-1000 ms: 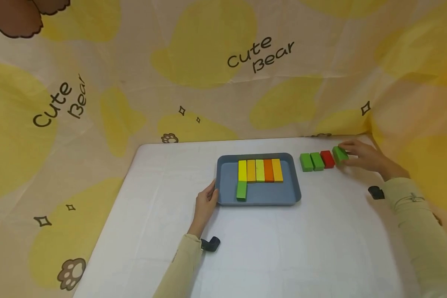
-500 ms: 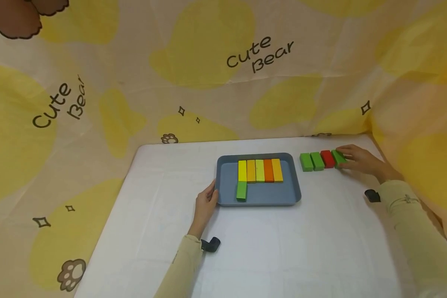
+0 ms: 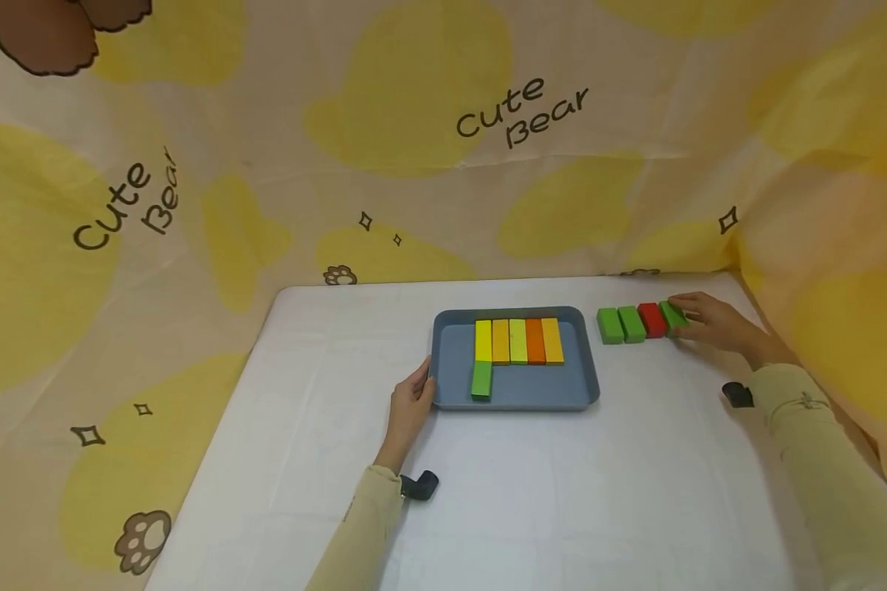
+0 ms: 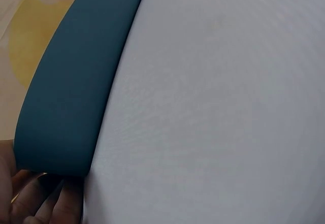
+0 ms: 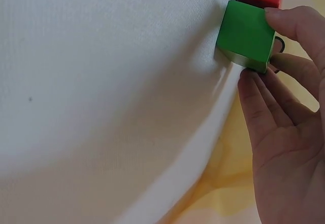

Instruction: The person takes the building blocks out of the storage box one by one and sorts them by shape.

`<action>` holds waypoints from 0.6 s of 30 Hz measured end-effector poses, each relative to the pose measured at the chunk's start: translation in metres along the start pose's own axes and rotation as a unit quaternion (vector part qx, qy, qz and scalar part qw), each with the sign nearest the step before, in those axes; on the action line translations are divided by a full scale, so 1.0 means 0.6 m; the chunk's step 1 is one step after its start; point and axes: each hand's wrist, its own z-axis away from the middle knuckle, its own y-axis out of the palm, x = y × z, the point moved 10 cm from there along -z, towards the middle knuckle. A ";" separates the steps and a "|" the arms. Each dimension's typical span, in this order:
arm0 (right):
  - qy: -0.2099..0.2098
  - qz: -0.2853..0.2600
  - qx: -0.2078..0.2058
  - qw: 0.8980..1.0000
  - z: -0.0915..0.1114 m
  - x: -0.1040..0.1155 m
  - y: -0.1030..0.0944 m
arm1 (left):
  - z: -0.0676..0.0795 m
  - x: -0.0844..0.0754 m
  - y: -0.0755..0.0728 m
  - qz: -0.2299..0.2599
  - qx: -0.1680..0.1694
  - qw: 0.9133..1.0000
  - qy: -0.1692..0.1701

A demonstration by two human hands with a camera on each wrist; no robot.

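The person's two hands are working at a white surface (image 3: 503, 492). The right hand (image 3: 720, 324) is pinching the end green block (image 5: 245, 31) between thumb and fingertips; this block is resting at the right end of a short row, just beside a red block (image 3: 651, 320). Two further green blocks, the inner green block (image 3: 631, 324) and the outer green block (image 3: 610, 326), are continuing the row leftward towards the tray. The left hand (image 3: 406, 410) is gripping the blue-grey tray (image 3: 543, 387) at its near left corner, the thumb lying against the rim; how far the fingers are reaching beneath is impossible to tell. Inside the tray, five blocks are lying side by side in a row: from left to right, a yellow block (image 3: 484, 341), an amber block (image 3: 500, 341), a lime block (image 3: 517, 341), an orange block (image 3: 535, 341) and a golden block (image 3: 553, 341). A single green tray block (image 3: 481, 380) is lying below the yellow one, end to end with it. Behind the surface, a printed cloth (image 3: 414, 98) bearing the words "Cute Bear" is hanging.
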 end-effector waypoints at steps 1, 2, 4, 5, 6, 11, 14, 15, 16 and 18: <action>0.001 -0.002 -0.001 1.000 0.000 0.000 0.000 | 0.000 0.001 0.000 0.002 0.001 1.000 0.001; 0.002 -0.002 0.000 1.000 0.000 -0.001 0.001 | 0.001 0.000 0.000 0.001 0.002 1.000 0.002; 0.004 -0.005 0.002 1.000 0.001 0.000 0.001 | 0.002 -0.001 -0.001 0.000 0.002 1.000 0.003; 0.006 -0.014 0.003 1.000 0.002 0.001 0.000 | 0.001 -0.001 -0.001 0.001 0.003 1.000 0.003; 0.011 -0.023 0.003 1.000 0.003 0.002 -0.001 | 0.002 0.000 -0.001 0.000 0.004 1.000 0.001; 0.021 -0.046 -0.033 0.998 0.012 0.014 -0.015 | 0.003 0.000 -0.001 0.001 0.007 1.000 -0.002; 0.017 -0.032 -0.071 0.997 0.010 0.032 -0.024 | 0.007 -0.010 -0.002 -0.001 0.003 1.000 0.002; 0.011 -0.025 -0.088 0.996 0.007 0.042 -0.026 | 0.007 -0.011 -0.001 -0.001 0.003 1.000 0.003; 0.011 -0.011 -0.097 0.995 0.004 0.053 -0.026 | 0.007 -0.011 -0.001 0.001 0.002 1.000 0.006; 0.003 0.019 -0.119 0.993 -0.002 0.081 -0.024 | 0.006 -0.010 -0.001 0.001 0.002 1.000 0.006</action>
